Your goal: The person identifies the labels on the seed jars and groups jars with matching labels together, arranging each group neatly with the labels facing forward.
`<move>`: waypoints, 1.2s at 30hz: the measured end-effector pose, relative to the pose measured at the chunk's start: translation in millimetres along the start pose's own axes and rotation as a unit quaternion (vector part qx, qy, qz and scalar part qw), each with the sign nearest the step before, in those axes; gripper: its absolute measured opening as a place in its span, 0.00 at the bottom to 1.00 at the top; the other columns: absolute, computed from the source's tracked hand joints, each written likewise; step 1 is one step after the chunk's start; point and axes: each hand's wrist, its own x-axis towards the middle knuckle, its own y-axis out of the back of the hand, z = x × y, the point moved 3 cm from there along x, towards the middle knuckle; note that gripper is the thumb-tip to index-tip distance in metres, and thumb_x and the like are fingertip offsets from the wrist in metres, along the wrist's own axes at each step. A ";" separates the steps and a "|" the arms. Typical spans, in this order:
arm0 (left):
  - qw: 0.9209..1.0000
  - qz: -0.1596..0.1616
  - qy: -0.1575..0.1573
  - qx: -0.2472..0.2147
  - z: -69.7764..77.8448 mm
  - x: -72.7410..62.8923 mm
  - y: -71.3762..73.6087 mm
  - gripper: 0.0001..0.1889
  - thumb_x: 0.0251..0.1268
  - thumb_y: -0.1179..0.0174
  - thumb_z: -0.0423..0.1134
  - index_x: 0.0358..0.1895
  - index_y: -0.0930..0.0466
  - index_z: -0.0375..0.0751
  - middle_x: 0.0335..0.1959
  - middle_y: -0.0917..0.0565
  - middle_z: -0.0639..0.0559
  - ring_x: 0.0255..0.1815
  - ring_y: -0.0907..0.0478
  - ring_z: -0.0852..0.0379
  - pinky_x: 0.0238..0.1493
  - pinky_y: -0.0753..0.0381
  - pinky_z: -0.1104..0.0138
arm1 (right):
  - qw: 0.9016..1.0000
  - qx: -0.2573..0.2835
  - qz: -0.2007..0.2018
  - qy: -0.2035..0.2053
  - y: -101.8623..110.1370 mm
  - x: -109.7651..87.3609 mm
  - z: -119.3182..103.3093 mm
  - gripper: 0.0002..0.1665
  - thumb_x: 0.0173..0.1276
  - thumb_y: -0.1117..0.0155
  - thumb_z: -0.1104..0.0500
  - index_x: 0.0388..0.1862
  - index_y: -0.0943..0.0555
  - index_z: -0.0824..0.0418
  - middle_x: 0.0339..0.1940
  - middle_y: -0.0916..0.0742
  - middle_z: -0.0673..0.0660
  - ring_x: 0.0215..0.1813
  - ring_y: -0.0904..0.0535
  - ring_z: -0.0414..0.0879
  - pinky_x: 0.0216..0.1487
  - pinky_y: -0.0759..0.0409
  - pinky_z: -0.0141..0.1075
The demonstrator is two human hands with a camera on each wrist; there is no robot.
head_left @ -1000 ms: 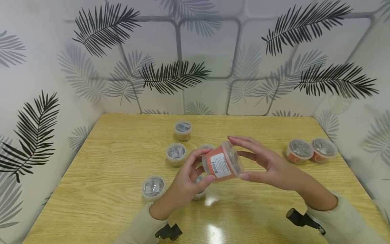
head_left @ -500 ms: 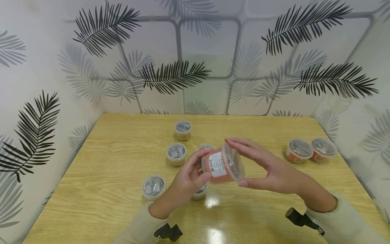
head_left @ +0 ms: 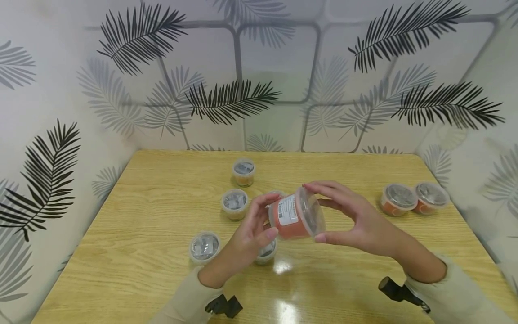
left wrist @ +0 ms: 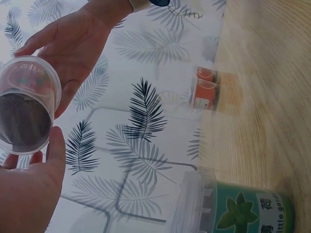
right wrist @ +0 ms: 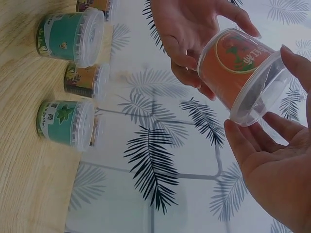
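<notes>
"Though it is tilted, that clear plastic tub with an orange-red label (head_left: 289, 228) has its lid on, doesn't it?"

"It does: a clear round plastic lid (head_left: 312, 213), turned to the right. The tub is up in the air above the table, and a white rectangular barcode sticker (head_left: 287, 210) shows on its side."

"How is it held?"

"Between both hands. The left hand (head_left: 246, 233) pinches the base end between thumb and fingers. The right hand (head_left: 358, 225) pinches across the lid's rim, thumb on the near side and fingers on the far side, the palm well apart from it."

"And what stands around them?"

"Two small lidded plastic tubs are partly hidden by the held one and the left hand: a nearer tub (head_left: 267, 253) and a farther tub (head_left: 277, 193). To their left I count three more, a far one (head_left: 243, 173), a middle one (head_left: 234, 205) and a near one (head_left: 204, 247). At least two of the standing tubs wear green labels (right wrist: 64, 121)."

"On the right?"

"Two orange-red-banded clear tubs (head_left: 398, 200), side by side on the yellowish wood-grain table (head_left: 121, 243). Behind it, a pale wall covering printed with black and grey fronds (head_left: 234, 103)."
</notes>
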 end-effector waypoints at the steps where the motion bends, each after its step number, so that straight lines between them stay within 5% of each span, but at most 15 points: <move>1: 1.000 0.001 0.001 -0.004 0.3 -0.1 -0.1 0.34 0.67 0.45 0.43 0.67 0.53 0.35 0.65 0.44 0.41 0.62 0.40 0.50 0.57 0.31 0.67 | 1.000 0.001 0.002 -0.007 -0.1 -0.2 0.3 0.49 0.48 0.27 0.72 0.69 0.38 0.61 0.65 0.31 0.56 0.65 0.36 0.51 0.60 0.30 0.39; 7: 1.000 0.000 -0.010 -0.004 2.0 0.1 -1.6 0.35 0.63 0.42 0.33 0.67 0.53 0.33 0.65 0.44 0.40 0.63 0.40 0.49 0.58 0.31 0.67 | 1.000 0.011 0.012 -0.012 -0.8 0.2 1.9 0.48 0.48 0.28 0.74 0.69 0.37 0.61 0.65 0.30 0.56 0.64 0.35 0.51 0.58 0.28 0.40; 16: 0.999 0.025 0.017 -0.008 0.9 -0.2 -2.8 0.34 0.63 0.40 0.38 0.66 0.50 0.35 0.64 0.42 0.41 0.60 0.37 0.50 0.56 0.29 0.67 | 0.999 0.032 0.002 -0.037 -0.2 0.9 6.9 0.45 0.53 0.32 0.74 0.69 0.38 0.59 0.66 0.31 0.54 0.66 0.37 0.49 0.61 0.31 0.40; 21: 0.999 0.037 0.024 -0.019 -0.9 0.0 -1.2 0.32 0.64 0.41 0.39 0.66 0.48 0.35 0.62 0.38 0.42 0.59 0.36 0.51 0.56 0.30 0.67 | 0.998 0.048 -0.022 -0.018 0.8 1.0 8.4 0.46 0.54 0.34 0.75 0.71 0.41 0.61 0.69 0.35 0.59 0.68 0.40 0.51 0.63 0.33 0.40; 30: 0.999 0.010 0.029 -0.037 -2.9 -0.3 0.5 0.31 0.67 0.46 0.43 0.66 0.48 0.33 0.60 0.37 0.44 0.59 0.36 0.54 0.56 0.30 0.69 | 0.997 0.065 -0.043 0.004 1.0 -0.4 7.6 0.49 0.53 0.33 0.76 0.71 0.44 0.64 0.71 0.39 0.60 0.70 0.45 0.53 0.65 0.37 0.39; 36: 0.998 0.001 0.052 -0.043 -2.1 -0.7 1.2 0.31 0.68 0.48 0.45 0.67 0.50 0.36 0.62 0.38 0.43 0.61 0.37 0.51 0.59 0.31 0.66 | 0.998 0.053 -0.007 0.015 -0.8 -0.6 8.2 0.47 0.50 0.31 0.77 0.69 0.40 0.66 0.68 0.34 0.62 0.68 0.40 0.52 0.63 0.34 0.39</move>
